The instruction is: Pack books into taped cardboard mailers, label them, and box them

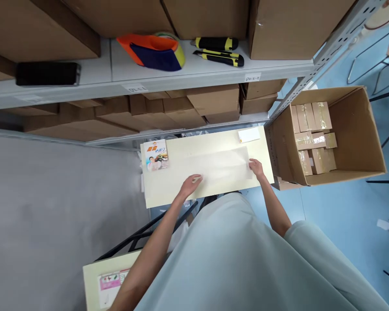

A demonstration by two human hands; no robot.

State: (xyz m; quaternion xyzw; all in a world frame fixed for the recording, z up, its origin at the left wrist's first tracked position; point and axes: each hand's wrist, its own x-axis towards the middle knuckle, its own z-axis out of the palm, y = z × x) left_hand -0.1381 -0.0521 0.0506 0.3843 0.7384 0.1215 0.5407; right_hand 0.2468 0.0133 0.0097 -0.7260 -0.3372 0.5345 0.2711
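A thin, whitish, see-through sheet [225, 164], perhaps a plastic bag, lies lengthwise on a cream tabletop [194, 142]. At its right end, my right hand [256, 167] has the fingers closed on the edge. My left hand [190, 185] rests at the near side of the sheet, thumb and fingers a little apart; whether it touches the sheet is hard to see. A printed booklet [156, 155] lies at the table's left end. Near the far right corner is a small white card or pad [249, 134].
Beyond the table stands a metal shelf [181, 80] with cardboard boxes, a tape dispenser [155, 52], two utility knives [217, 51] and a black phone [48, 74]. An open carton [353, 129] with small taped boxes stands right. Another table [92, 280] is at lower left.
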